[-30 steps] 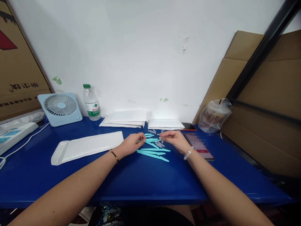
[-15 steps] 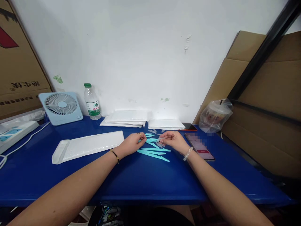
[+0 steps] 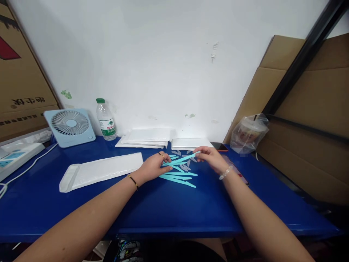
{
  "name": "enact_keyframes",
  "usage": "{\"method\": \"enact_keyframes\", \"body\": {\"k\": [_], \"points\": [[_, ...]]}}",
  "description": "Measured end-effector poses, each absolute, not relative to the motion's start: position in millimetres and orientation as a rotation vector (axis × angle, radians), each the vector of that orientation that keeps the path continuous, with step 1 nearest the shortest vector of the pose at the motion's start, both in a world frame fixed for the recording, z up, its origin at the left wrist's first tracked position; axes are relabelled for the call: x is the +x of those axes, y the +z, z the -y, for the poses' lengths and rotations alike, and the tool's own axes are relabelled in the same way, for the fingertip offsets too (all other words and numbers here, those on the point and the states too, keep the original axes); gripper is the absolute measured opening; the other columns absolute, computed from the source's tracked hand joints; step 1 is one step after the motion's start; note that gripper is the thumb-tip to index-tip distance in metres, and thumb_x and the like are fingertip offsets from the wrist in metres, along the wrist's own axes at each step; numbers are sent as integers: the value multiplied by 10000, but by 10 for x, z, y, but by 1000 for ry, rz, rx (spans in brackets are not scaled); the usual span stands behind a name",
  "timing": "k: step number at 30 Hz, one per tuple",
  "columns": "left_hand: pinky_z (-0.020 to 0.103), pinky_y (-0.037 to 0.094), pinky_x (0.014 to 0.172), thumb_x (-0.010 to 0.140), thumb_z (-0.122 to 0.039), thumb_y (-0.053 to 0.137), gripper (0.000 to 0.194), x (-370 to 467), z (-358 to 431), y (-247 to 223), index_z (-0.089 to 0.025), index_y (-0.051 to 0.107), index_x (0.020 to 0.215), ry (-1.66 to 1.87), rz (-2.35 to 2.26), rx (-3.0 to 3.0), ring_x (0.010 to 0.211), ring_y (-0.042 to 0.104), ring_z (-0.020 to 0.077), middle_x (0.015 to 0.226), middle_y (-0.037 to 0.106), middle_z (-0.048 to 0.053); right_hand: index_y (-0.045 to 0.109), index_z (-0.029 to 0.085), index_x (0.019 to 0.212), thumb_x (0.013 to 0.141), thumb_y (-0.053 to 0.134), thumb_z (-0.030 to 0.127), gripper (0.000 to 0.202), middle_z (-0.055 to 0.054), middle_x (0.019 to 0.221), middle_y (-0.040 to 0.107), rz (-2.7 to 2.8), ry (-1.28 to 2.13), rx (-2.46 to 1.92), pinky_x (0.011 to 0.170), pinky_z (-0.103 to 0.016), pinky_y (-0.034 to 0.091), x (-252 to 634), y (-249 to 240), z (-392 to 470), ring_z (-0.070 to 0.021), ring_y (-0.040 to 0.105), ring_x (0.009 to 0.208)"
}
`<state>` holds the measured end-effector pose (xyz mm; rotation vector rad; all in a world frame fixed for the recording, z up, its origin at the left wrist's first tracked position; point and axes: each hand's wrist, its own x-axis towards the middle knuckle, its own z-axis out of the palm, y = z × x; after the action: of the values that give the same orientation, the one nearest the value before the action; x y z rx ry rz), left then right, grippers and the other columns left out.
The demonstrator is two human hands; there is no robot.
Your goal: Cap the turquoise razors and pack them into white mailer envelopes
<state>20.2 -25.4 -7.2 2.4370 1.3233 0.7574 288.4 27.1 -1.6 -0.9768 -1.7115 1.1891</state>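
Observation:
My right hand (image 3: 208,158) pinches one end of a slim turquoise eyebrow razor (image 3: 187,158), tilted with its other end low toward the left. My left hand (image 3: 155,166) rests at the left of the pile, thumb and fingers apart, around the left ends of the razors. More turquoise razors (image 3: 180,178) lie fanned out on the blue table just below. Small clear plastic caps (image 3: 185,167) are scattered between and behind the razors. A white padded envelope (image 3: 103,171) lies left of my left hand.
Stacked white envelopes (image 3: 147,135) and another white stack (image 3: 191,143) sit against the wall. A blue fan (image 3: 71,125), a water bottle (image 3: 107,123) and a power strip (image 3: 16,158) stand left. Right are two phones, a bagged drink cup (image 3: 249,133) and cardboard (image 3: 305,138).
My right hand has moved up and right, raising the end of a turquoise razor. My left thumb has parted from the fingers; that hand has hardly shifted.

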Motion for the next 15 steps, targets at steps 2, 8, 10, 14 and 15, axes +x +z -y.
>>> {"method": "enact_keyframes", "body": {"k": [2, 8, 10, 14, 15], "points": [[263, 418, 675, 787, -433, 528, 272, 186, 255, -75, -208, 611, 915, 642, -1303, 2478, 815, 548, 184, 933, 585, 39, 660, 147, 800, 675, 588, 208, 157, 16, 563, 582, 1734, 1184, -1092, 481, -201, 360, 3114, 8, -367, -86, 496, 503], [259, 400, 682, 799, -374, 506, 224, 261, 239, -125, -207, 635, 875, 512, -1281, 2531, 805, 555, 182, 889, 608, 43, 667, 155, 683, 647, 522, 183, 152, -3, 618, 615, 2139, 1008, -1393, 533, -216, 374, 3303, -145, -517, -112, 513, 563], [246, 389, 638, 803, -358, 494, 209, 279, 231, -135, -204, 634, 821, 494, -1292, 2511, 769, 557, 173, 836, 615, 36, 674, 165, 740, 672, 547, 225, 156, -14, 688, 640, 2167, 779, -1439, 585, -235, 404, 3210, -212, -541, -131, 540, 616], [241, 369, 577, 798, -343, 490, 200, 258, 222, -136, -203, 619, 736, 476, -1349, 2453, 699, 559, 164, 758, 621, 21, 663, 178, 807, 688, 617, 343, 208, -43, 818, 633, 2138, 376, -1458, 678, -270, 428, 3005, -323, -591, -166, 563, 732], [242, 370, 574, 796, -343, 492, 199, 244, 220, -132, -203, 617, 730, 480, -1361, 2440, 687, 559, 161, 760, 623, 20, 657, 179, 796, 685, 629, 351, 207, -47, 834, 624, 2154, 339, -1452, 684, -271, 428, 2970, -345, -601, -167, 562, 742]]}}
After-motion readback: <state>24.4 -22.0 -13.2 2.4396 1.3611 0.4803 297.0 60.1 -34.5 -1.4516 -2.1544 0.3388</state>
